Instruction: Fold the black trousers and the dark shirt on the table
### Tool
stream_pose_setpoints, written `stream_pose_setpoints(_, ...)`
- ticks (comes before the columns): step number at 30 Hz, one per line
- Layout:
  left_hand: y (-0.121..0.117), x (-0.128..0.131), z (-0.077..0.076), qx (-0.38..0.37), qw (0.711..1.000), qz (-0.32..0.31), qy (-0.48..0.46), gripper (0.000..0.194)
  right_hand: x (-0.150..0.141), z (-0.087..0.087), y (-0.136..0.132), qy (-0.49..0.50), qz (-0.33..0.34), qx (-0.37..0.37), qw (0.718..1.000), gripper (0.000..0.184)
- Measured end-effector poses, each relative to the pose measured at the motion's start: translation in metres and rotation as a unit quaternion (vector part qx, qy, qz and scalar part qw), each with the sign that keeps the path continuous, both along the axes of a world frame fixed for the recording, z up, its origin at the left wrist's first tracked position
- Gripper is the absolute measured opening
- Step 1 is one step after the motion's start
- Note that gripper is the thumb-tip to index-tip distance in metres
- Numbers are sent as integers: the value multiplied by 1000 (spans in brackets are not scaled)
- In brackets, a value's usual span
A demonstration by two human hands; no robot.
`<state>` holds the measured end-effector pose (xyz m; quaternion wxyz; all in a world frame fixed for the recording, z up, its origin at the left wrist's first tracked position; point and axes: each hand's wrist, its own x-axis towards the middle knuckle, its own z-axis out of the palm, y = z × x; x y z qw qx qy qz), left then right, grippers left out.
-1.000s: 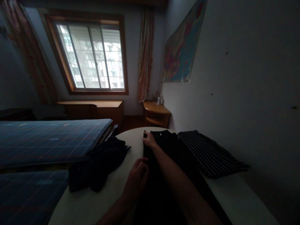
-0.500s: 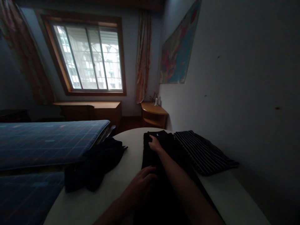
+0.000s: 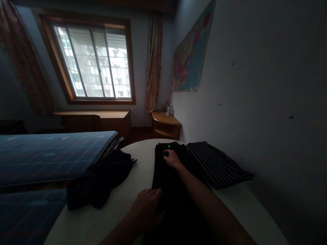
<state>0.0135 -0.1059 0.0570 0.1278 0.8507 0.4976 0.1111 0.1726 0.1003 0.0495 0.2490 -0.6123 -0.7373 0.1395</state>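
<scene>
Well, black garment [image 3: 164,173] on table [image 3: 131,182], white containers [image 3: 168,110] beyond, contents unclear.

Right fingers [image 3: 169,152] now off garment corner [image 3: 157,146]

So it's one head cam, worn by the person, looking forward and down over a round white table [image 3: 120,200] that fills the near lower part of the shot. The left hand [image 3: 146,207] sits closer to the lens, the right hand [image 3: 172,158] a bit farther out, both reaching in from the bottom edge. It's a pretty wide view too, catching the window [image 3: 94,64] across the room at upper left and a wall [image 3: 255,85] down the right side
</scene>
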Motion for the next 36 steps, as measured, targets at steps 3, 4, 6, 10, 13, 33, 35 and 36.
stream_pose_setpoints(3, -5, 3, -2, -3, 999, 7, 38, 28, 12, 4, -26, -25, -2, -20, 999, 26)
stream_pose_setpoints(4, -7, 4, -3, -8, 999, 12, 52, 31, 15, 5, -37, -35, 0, -28, 999, 25)
stream_pose_setpoints(6, -10, 7, -2, -23, 996, 25, 79, 38, 22, 5, -59, -61, 13, -44, 997, 29)
stream_pose_setpoints(10, -19, 12, 5, -60, 992, 43, 103, 45, 27, 0, -95, -70, 78, -74, 992, 34)
stream_pose_setpoints(13, -26, 12, 9, -82, 989, 44, 115, 51, 26, -6, -107, -29, 98, -68, 992, 23)
stream_pose_setpoints(33, -58, 16, 40, -228, 964, -121, -63, 39, 54, -8, -104, 78, 87, -37, 992, 28)
stream_pose_setpoints(35, -59, 21, 42, -248, 954, -142, -88, 41, 58, -5, -105, 98, 71, -9, 993, 23)
stream_pose_setpoints(36, -58, 23, 41, -265, 947, -156, -93, 43, 61, -4, -105, 101, 67, -5, 993, 22)
